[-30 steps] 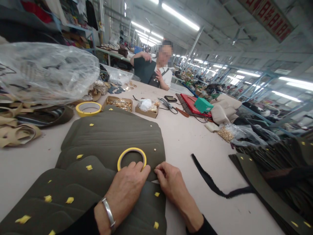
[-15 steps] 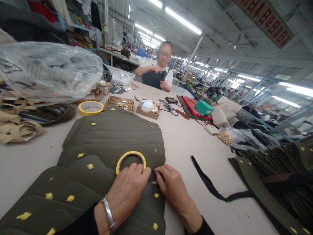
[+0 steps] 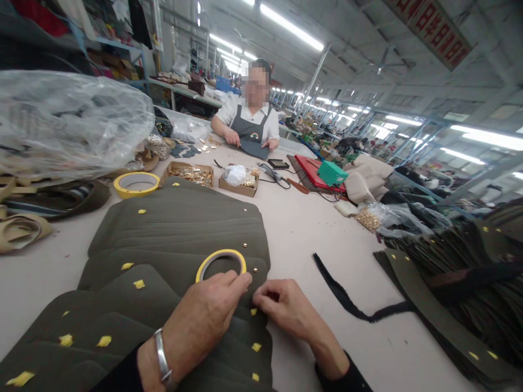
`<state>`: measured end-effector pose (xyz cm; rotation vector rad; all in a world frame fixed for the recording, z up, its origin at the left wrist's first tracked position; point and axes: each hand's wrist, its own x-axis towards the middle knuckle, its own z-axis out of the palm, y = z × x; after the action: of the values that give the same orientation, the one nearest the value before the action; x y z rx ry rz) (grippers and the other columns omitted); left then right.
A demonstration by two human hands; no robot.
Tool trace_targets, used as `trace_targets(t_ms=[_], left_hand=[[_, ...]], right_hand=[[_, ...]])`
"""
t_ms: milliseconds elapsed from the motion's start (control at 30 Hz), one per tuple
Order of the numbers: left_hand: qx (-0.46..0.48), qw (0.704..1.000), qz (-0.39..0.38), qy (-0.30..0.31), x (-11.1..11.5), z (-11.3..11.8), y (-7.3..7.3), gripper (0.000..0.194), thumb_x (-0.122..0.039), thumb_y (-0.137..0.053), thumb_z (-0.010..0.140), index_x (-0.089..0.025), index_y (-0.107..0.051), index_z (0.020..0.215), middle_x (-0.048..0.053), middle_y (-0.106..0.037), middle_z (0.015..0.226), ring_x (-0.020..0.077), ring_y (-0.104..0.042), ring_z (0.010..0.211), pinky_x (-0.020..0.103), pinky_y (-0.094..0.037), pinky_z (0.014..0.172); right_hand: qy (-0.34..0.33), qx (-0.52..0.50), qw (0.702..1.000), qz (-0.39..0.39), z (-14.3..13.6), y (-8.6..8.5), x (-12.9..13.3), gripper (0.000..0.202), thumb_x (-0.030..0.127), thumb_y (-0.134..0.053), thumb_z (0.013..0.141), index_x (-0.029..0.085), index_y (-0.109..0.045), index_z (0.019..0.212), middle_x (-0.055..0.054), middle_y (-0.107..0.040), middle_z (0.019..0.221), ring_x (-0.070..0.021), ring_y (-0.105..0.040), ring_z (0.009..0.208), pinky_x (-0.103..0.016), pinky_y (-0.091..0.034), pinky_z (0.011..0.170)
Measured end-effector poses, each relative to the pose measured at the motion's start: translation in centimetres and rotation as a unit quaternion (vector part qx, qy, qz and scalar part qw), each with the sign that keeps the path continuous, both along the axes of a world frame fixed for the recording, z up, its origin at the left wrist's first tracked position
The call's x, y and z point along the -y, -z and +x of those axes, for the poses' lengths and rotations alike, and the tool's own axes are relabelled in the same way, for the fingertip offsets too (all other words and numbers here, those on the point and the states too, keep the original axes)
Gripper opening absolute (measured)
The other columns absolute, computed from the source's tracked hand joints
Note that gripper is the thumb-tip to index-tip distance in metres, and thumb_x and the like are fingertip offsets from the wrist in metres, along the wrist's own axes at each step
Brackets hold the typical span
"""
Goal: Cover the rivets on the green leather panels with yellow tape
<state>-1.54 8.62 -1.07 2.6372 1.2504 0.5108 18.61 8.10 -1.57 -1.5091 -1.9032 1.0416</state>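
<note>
Tape roll (image 3: 223, 252), yellow & narrow, is in L hand (image 3: 204, 307), over the overlapping olive panels (image 3: 175, 218) nr their R side; L grip is closed on its near rim, fingers curled. R hand (image 3: 290, 305) is at the panels' R edge, just beside a small yellow tape bit (image 3: 254, 312); R grip has thumb & forefinger tips pressed together, can't tell if anything's btwn them. 3 small studs (image 3: 255, 270) dot the panels beyond the hands. 2nd yellow roll (image 3: 134, 193), wider, lies flat on the tabletop (image 3: 302, 234) by the panels' far L corner, nr 2 cardboard boxes (image 3: 237, 189) w/ gold-col. pieces. Clear plastic bag (image 3: 73, 120) further L. On R, black strip (image 3: 370, 317) runs to a stack of olive pieces (image 3: 433, 316); well past it, green box (image 3: 333, 173) sits on a red item (image 3: 307, 165). Opp., co-worker (image 3: 247, 128) in striped apron has both hands on a dark grey piece (image 3: 255, 149)
</note>
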Motion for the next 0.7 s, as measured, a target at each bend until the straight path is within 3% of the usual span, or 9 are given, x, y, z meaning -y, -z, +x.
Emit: trace_targets(t_ms=[100, 167, 233, 467, 567, 700], left_hand=[[0.071, 0.996, 0.042, 0.031, -0.3, -0.3, 0.9, 0.041, -0.017, -0.039, 0.096, -0.023, -0.041, 0.137, 0.001, -0.069, 0.087, 0.0157, -0.067, 0.077, 0.025, -0.056, 0.071], [0.098, 0.993, 0.058, 0.043, -0.4, -0.4, 1.3, 0.051, -0.018, -0.037, 0.098, -0.022, -0.025, 0.147, 0.003, -0.072, 0.096, 0.0147, -0.070, 0.081, 0.024, -0.056, 0.076], [0.109, 0.991, 0.070, 0.043, -0.5, -0.4, 1.4, 0.052, -0.021, -0.037, 0.099, -0.020, -0.021, 0.148, 0.006, -0.072, 0.106, 0.0152, -0.071, 0.087, 0.024, -0.057, 0.078], [0.091, 0.990, 0.099, 0.045, -0.2, 0.0, 1.4, 0.040, -0.025, -0.030, 0.101, -0.013, -0.032, 0.139, 0.008, -0.074, 0.101, 0.0163, -0.072, 0.084, 0.026, -0.058, 0.072], [0.101, 0.988, 0.108, 0.051, -0.2, 0.0, 1.3, 0.031, -0.021, -0.029, 0.101, -0.015, -0.041, 0.129, 0.007, -0.073, 0.097, 0.0165, -0.071, 0.080, 0.026, -0.058, 0.069], [0.083, 0.994, 0.062, 0.044, 0.1, -0.1, 0.9, 0.020, -0.013, -0.037, 0.096, -0.021, -0.052, 0.104, 0.001, -0.068, 0.085, 0.0170, -0.067, 0.072, 0.027, -0.054, 0.063]], right_hand=[[0.058, -0.090, 0.991, 0.082, -0.1, 0.2, 0.1, 0.016, 0.018, -0.057, 0.084, 0.017, -0.073, 0.086, -0.002, -0.071, 0.076, -0.0136, -0.062, 0.067, -0.022, -0.048, 0.060], [0.035, -0.114, 0.983, 0.141, -0.5, 0.4, 0.2, 0.018, 0.018, -0.058, 0.085, 0.017, -0.072, 0.095, -0.004, -0.072, 0.086, -0.0153, -0.064, 0.074, -0.025, -0.051, 0.068], [-0.003, -0.107, 0.974, 0.202, -0.8, 0.4, 0.2, 0.021, 0.015, -0.057, 0.084, 0.018, -0.070, 0.100, -0.006, -0.072, 0.092, -0.0163, -0.065, 0.080, -0.028, -0.053, 0.074], [-0.051, -0.056, 0.941, 0.329, -1.8, 0.6, 0.1, 0.020, 0.007, -0.053, 0.084, 0.019, -0.066, 0.092, -0.006, -0.071, 0.083, -0.0172, -0.066, 0.079, -0.029, -0.053, 0.074], [-0.031, -0.034, 0.927, 0.371, -2.1, 0.9, 0.2, 0.019, 0.005, -0.052, 0.081, 0.019, -0.065, 0.084, -0.004, -0.070, 0.073, -0.0157, -0.065, 0.068, -0.026, -0.052, 0.066], [-0.001, -0.007, 0.908, 0.418, -2.3, 1.1, 0.4, 0.019, 0.005, -0.051, 0.078, 0.019, -0.064, 0.079, -0.003, -0.068, 0.067, -0.0146, -0.063, 0.061, -0.024, -0.050, 0.059]])
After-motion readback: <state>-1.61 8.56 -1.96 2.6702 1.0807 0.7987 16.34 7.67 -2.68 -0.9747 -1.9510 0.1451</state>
